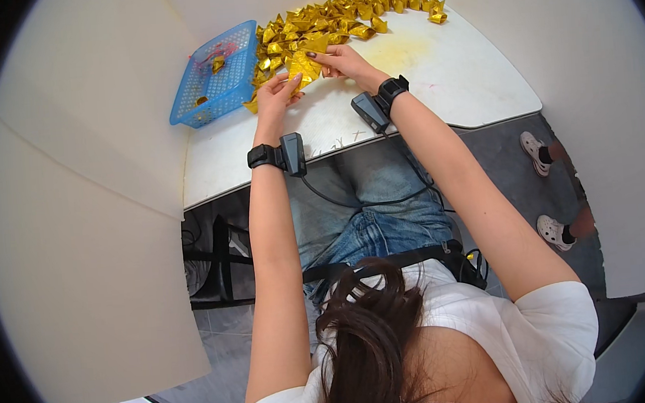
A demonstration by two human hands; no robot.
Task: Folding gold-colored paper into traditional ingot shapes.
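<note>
left hand point(275, 97) pinches the lower edge of a gold foil sheet point(304, 66) | right hand point(345, 61) grips its upper right side | sheet lies on the white table point(435, 86) | pile of folded gold pieces point(338, 20) just behind (some spill toward the hands) | blue basket point(214, 77) to the left, holding a few scraps

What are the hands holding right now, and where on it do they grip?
Both hands hold one gold foil paper piece: the left hand at its lower left edge, the right hand at its upper right edge. The exact finger placement is too small to tell.
</note>
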